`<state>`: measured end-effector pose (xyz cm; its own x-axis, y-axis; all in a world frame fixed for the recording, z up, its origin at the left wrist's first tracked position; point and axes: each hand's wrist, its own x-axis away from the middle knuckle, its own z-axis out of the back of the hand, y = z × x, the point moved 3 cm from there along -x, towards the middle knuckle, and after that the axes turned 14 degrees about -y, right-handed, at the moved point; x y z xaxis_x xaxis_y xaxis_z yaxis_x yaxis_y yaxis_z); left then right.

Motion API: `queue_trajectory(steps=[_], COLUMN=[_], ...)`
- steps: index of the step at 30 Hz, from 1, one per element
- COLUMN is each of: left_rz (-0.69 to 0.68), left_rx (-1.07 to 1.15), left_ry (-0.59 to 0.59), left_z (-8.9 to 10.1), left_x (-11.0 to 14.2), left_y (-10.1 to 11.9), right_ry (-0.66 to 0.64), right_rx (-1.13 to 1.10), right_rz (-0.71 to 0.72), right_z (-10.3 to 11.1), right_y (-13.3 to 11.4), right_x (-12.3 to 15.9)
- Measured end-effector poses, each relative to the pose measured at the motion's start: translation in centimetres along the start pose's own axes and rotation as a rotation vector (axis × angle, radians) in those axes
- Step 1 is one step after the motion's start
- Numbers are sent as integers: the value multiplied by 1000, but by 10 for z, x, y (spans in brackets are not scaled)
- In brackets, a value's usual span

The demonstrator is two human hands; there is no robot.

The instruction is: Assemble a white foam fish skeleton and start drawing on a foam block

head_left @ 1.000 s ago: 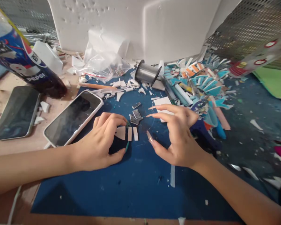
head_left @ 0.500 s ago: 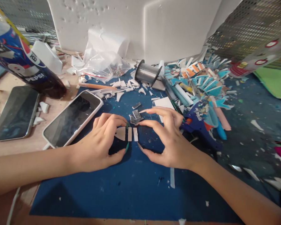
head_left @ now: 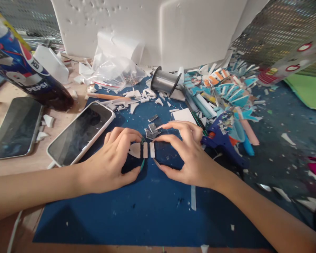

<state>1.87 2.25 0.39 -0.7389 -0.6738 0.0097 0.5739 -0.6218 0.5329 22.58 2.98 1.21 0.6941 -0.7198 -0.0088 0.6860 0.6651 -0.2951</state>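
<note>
Two short pale strips lie side by side on the blue mat (head_left: pixel 116 218), a narrow gap between them. My left hand (head_left: pixel 118 154) has finger and thumb closed on the ends of the left strip (head_left: pixel 145 150). Within its curve sits a pale piece with a rounded end (head_left: pixel 135 150). Facing it, my right hand (head_left: pixel 191 154) curls its index finger and thumb to the ends of the right strip (head_left: pixel 152 150), its other fingers apart. Just above the strips are several small grey pieces (head_left: pixel 152 130).
To the left are a white-edged phone (head_left: pixel 81 133), a dark phone (head_left: pixel 15 128) and a Pepsi bottle (head_left: pixel 34 73). A wire spool (head_left: pixel 165 81), plastic bag (head_left: pixel 118 72) and white scraps lie behind. A blue glue gun (head_left: pixel 223 137) and coloured offcuts lie right.
The view has shifted very slightly. My right hand's fingertips sit a touch further left and up, close to the right strip; the left hand keeps its place.
</note>
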Motion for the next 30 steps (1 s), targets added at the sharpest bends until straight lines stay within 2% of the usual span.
queue_trajectory(steps=[9,30], left_rz=[11,-4], left_rx=[13,1], left_ry=[-1,-6], left_z=[-1,1], left_x=[1,1], left_y=[0,0], right_ry=[-53,-42], right_rx=[-3,-20], right_rz=[-22,-18], right_z=[-1,-1], right_y=[1,1], right_x=[-1,0])
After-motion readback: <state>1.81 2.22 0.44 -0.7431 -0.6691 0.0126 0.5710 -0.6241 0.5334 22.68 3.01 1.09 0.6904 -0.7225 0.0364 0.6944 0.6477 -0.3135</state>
